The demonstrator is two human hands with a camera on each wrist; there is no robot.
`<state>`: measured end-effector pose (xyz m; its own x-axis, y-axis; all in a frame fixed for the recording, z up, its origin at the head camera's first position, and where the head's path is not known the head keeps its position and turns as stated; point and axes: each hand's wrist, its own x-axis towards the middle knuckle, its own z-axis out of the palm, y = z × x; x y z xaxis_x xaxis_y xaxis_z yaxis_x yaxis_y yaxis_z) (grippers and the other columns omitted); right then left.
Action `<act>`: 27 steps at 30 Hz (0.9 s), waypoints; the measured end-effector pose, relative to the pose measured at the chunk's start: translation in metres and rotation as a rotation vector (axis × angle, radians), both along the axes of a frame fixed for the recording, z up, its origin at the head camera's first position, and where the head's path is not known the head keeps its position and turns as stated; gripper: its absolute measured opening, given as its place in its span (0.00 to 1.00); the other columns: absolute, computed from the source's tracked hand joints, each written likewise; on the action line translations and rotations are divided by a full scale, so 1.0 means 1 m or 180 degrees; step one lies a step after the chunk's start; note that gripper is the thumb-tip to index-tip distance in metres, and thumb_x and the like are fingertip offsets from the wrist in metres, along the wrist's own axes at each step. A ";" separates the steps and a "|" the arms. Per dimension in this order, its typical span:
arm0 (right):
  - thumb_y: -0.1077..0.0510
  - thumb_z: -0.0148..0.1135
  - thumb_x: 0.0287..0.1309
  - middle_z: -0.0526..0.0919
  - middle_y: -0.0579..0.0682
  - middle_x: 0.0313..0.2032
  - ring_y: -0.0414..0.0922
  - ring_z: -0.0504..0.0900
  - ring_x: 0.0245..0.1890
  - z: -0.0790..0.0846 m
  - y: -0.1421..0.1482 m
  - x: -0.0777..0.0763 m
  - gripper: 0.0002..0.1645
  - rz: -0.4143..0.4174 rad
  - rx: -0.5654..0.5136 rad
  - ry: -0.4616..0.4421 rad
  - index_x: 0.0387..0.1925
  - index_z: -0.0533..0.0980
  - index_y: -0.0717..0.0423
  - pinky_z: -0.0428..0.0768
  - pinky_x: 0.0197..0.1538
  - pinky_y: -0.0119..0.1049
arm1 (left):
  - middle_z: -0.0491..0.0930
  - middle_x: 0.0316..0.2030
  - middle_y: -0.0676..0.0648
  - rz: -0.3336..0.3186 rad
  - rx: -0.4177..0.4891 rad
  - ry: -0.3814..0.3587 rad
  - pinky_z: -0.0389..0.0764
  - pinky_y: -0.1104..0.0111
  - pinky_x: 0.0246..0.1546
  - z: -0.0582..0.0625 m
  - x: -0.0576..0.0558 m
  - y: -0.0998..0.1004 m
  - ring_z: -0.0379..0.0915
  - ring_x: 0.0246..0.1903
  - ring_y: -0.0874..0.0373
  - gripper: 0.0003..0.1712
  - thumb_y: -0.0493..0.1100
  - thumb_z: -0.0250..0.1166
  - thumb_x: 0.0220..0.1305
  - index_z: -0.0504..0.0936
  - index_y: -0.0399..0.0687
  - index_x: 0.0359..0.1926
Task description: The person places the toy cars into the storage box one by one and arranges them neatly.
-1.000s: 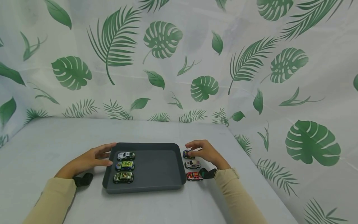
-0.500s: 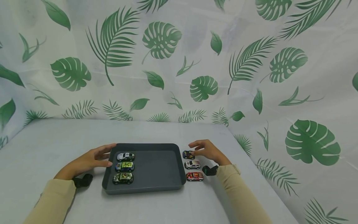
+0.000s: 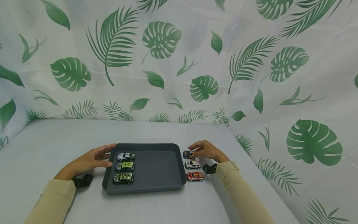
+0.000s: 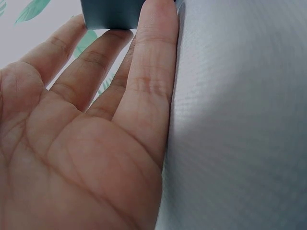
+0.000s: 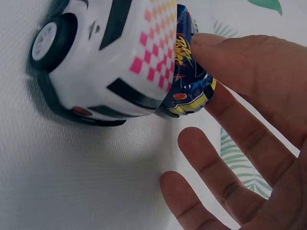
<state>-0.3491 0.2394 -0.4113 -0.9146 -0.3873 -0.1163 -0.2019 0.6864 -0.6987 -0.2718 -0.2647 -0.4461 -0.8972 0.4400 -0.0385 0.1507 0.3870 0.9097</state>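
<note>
My left hand [image 3: 86, 160] rests against the left side of a dark grey tray [image 3: 156, 174], fingertips at its far corner and thumb on the near part of that side. The left wrist view shows those fingers nearly straight against the tray [image 4: 112, 14]. Beyond the tray's right side, my right hand [image 3: 208, 151] pinches a dark blue toy car [image 3: 188, 154] between thumb and index finger. Yellow markings show on this car [image 5: 189, 88] in the right wrist view; the other fingers are held apart from it. Nearest to it stands a white toy car with pink checks [image 5: 129, 72].
Inside the tray's left part, a white-and-black toy car [image 3: 126, 156], a green-and-blue one [image 3: 125, 166] and a dark camouflage one [image 3: 123, 178] form a column. Right of the tray, the white car [image 3: 192, 165] and a red-orange car [image 3: 195, 176] stand on the white tabletop [image 3: 139, 208].
My right hand has shifted slightly to the right, and more of the dark blue car shows beside its fingers. The left hand and tray have stayed in place.
</note>
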 end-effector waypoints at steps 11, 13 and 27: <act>0.68 0.76 0.61 0.87 0.62 0.60 0.56 0.86 0.56 0.000 -0.004 -0.002 0.23 0.0109 0.0216 0.0009 0.59 0.85 0.66 0.80 0.66 0.59 | 0.50 0.82 0.24 0.0022 -0.0023 -0.0002 0.68 0.29 0.69 0.001 0.000 0.000 0.54 0.76 0.18 0.55 0.45 0.75 0.71 0.52 0.35 0.86; 0.68 0.76 0.61 0.88 0.61 0.59 0.55 0.87 0.55 0.000 -0.004 -0.002 0.23 0.0128 0.0244 0.0027 0.58 0.86 0.65 0.81 0.65 0.58 | 0.50 0.82 0.24 0.0023 -0.0013 -0.0012 0.68 0.29 0.69 0.001 0.000 0.000 0.53 0.76 0.18 0.55 0.45 0.75 0.71 0.52 0.35 0.86; 0.66 0.76 0.62 0.90 0.58 0.54 0.54 0.88 0.52 -0.001 -0.004 -0.001 0.19 0.0038 0.0229 0.0153 0.54 0.88 0.62 0.82 0.62 0.60 | 0.49 0.82 0.24 0.0028 0.0025 -0.0027 0.68 0.30 0.69 0.001 0.000 0.000 0.52 0.77 0.18 0.55 0.44 0.76 0.71 0.52 0.36 0.86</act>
